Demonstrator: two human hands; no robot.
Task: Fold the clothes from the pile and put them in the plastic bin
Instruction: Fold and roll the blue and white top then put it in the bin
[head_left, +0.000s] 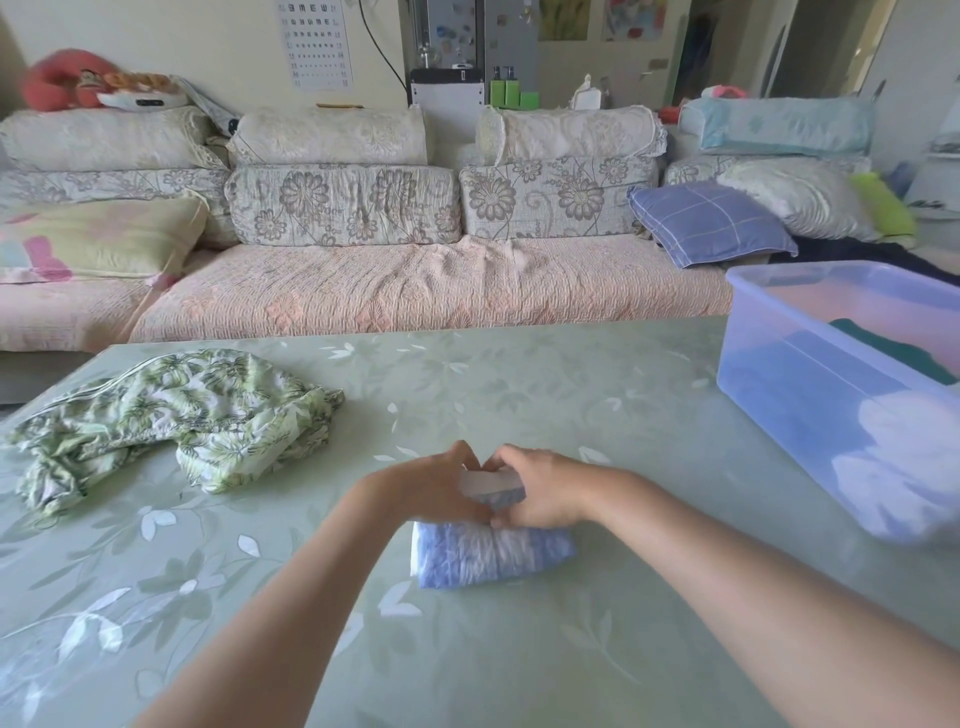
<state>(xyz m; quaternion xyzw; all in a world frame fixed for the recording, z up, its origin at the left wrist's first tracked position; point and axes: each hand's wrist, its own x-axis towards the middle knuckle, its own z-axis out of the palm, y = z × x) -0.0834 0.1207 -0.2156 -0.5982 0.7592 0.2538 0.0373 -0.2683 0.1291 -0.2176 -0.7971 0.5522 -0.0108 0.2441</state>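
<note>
A small blue and white garment (491, 556) lies folded into a compact bundle on the table in front of me. My left hand (436, 488) and my right hand (540, 488) meet over its far edge, both gripping a folded flap of it. A crumpled green leaf-print garment (176, 415) lies at the left of the table, apart from both hands. The clear bluish plastic bin (769, 332) stands at the right, with dark blue, green and white clothes inside.
The table (519, 374) has a pale green floral cover. Behind it runs a long sofa (415, 291) with floral cushions and a blue checked pillow (711, 223). The bin's near corner overhangs toward my right forearm.
</note>
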